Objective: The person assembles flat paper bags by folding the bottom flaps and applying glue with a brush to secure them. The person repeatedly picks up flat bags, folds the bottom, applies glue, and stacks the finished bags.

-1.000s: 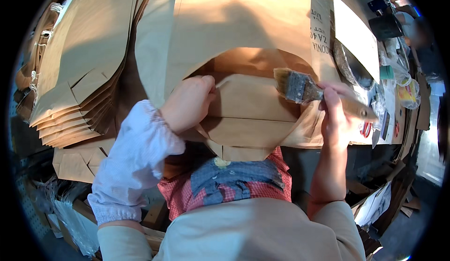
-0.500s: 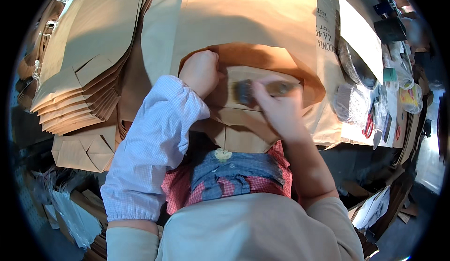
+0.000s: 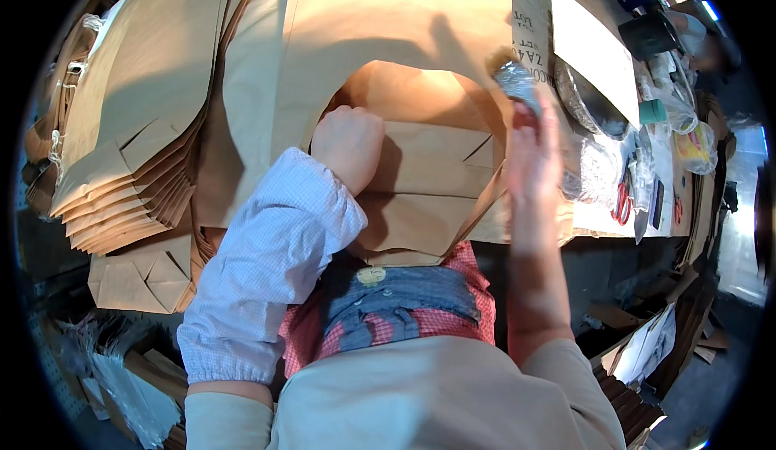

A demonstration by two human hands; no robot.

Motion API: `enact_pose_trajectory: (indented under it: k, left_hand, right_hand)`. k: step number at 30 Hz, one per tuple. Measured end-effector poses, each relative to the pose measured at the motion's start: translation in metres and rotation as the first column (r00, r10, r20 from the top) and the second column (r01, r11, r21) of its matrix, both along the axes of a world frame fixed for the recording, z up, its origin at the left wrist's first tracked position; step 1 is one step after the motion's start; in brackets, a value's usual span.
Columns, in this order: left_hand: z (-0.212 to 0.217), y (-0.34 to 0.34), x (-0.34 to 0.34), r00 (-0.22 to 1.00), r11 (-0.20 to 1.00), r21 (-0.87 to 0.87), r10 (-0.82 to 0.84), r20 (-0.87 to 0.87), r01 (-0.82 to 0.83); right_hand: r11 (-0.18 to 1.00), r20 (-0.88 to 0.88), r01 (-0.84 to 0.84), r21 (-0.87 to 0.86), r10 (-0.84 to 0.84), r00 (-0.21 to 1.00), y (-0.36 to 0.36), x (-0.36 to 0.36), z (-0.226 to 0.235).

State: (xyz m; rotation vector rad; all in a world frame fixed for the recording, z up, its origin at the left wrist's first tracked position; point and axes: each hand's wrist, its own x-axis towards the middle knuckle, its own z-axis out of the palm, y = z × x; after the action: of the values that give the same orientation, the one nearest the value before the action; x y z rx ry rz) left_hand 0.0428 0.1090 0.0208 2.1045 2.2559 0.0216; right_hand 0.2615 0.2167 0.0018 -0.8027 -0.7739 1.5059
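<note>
Straight in front of me a large brown paper bag (image 3: 440,179) has its end spread wide, the folded flaps showing inside. My left hand (image 3: 349,145), closed, grips the left edge of that opening; its fingertips are partly hidden. Off the bag's right side, my right hand (image 3: 535,147) is closed around a brush (image 3: 514,77). The brush has pale bristles and a silvery wrapped neck, and it points up and away from me. Slight motion blur covers the right fingers.
At the left lies a fanned stack of folded paper bags (image 3: 129,179). On the right are a dark round basin (image 3: 594,103) under a white sheet (image 3: 594,50), red-handled scissors (image 3: 622,202), a knife (image 3: 641,222) and plastic bags (image 3: 675,86). A container (image 3: 649,36) stands at the far right.
My right hand has lifted the brush from the bag's flaps and swung it right, beyond the bag's edge. The left hand keeps its hold. The view has shifted slightly.
</note>
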Motion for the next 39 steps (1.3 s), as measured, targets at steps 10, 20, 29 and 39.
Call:
enact_pose_trajectory:
  k: [10,20,29,39]
  left_hand:
    - [0.026,-0.023,-0.004,0.757,0.910,0.388,-0.355,0.548,0.146]
    - [-0.055,-0.034,-0.024,0.984,0.962,0.244,0.085,0.155,-0.122]
    - [-0.038,-0.072,-0.033,0.923,0.971,0.069,-0.238,0.301,0.228]
    - [-0.051,-0.052,-0.038,0.965,0.952,0.194,-0.253,0.069,0.235]
  right_hand:
    - [0.904,-0.519,-0.427,-0.013,0.359,0.776,-0.021,-0.056,-0.049]
    - [0.865,-0.465,-0.500,0.030,0.455,0.759,-0.020,-0.055,-0.047]
    - [0.848,-0.230,-0.530,0.001,0.516,0.825,-0.021,-0.055,-0.046]
    - [0.461,0.867,-0.829,0.316,0.214,0.450,-0.083,0.055,0.051]
